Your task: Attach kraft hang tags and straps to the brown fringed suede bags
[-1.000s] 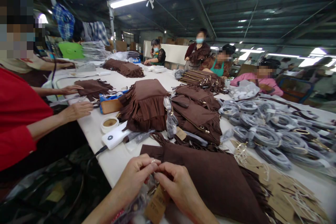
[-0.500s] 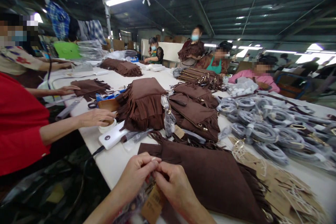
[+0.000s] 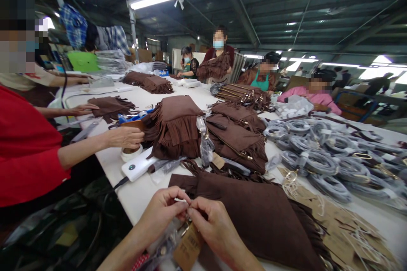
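Note:
Close together near the table's front edge, my left hand (image 3: 163, 209) and my right hand (image 3: 212, 222) are both closed, thumbs and fingertips pinching. Between the fingertips shows a short white bit of the tag string (image 3: 180, 199). A brown cardboard hang tag (image 3: 188, 246) dangles below, beside a small metal clasp. Clear plastic wrapping (image 3: 162, 247) lies under my wrists. Just beyond and to the right of my hands, a dark brown fringed bag (image 3: 244, 211) lies flat on the table. The fingers partly hide what they grip.
Loose hang tags with white strings (image 3: 352, 237) lie at right, below many plastic-wrapped coiled straps (image 3: 321, 163). Stacked brown fringed bags (image 3: 178, 114) stand ahead, near a white device (image 3: 138, 164). A co-worker's red sleeve (image 3: 34, 152) and hands are at left; other people sit or stand farther back.
My hands stay pinched together, with the tag hanging slightly lower. The red-sleeved co-worker's near hand has risen off the small white tub. A standing person at the back has shifted left with brown bags.

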A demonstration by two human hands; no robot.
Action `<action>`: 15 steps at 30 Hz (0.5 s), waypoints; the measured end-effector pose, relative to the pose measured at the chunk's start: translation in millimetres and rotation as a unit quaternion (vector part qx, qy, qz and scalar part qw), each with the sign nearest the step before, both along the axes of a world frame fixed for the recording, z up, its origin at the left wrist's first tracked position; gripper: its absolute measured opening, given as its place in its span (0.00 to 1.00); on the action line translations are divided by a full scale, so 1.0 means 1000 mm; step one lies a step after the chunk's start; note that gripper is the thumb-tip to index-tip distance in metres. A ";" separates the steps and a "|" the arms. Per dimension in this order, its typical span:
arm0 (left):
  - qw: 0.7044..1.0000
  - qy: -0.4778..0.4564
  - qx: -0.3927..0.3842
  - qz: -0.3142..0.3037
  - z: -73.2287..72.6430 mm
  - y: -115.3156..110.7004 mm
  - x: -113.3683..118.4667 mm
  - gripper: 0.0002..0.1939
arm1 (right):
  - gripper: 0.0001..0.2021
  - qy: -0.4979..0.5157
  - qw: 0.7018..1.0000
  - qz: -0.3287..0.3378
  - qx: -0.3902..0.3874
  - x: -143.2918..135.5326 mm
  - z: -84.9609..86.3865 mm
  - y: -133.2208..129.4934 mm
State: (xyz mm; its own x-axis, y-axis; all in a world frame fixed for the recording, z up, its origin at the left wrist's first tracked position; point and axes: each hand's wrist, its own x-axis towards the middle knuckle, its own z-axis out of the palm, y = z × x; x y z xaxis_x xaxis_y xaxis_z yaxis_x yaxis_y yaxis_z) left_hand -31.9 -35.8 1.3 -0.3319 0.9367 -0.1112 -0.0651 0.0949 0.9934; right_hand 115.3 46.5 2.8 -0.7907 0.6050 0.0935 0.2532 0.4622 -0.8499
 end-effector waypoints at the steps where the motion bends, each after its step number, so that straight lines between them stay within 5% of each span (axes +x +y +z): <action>1: 1.000 0.009 0.004 0.008 0.001 0.000 0.001 0.10 | 0.12 0.007 1.000 0.000 -0.007 0.000 0.000 0.000; 15: 0.983 0.178 0.006 0.047 -0.002 -0.006 0.004 0.14 | 0.13 0.033 0.999 -0.011 0.015 0.000 -0.003 0.001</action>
State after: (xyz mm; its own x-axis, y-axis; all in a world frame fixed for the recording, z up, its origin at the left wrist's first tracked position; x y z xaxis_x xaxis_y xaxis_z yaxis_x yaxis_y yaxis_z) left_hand -28.1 -41.8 -0.7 -0.4336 0.9003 0.0380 0.2780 0.0935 0.9560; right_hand 115.7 47.4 -0.2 -0.7682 0.6188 0.1641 0.2072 0.4828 -0.8509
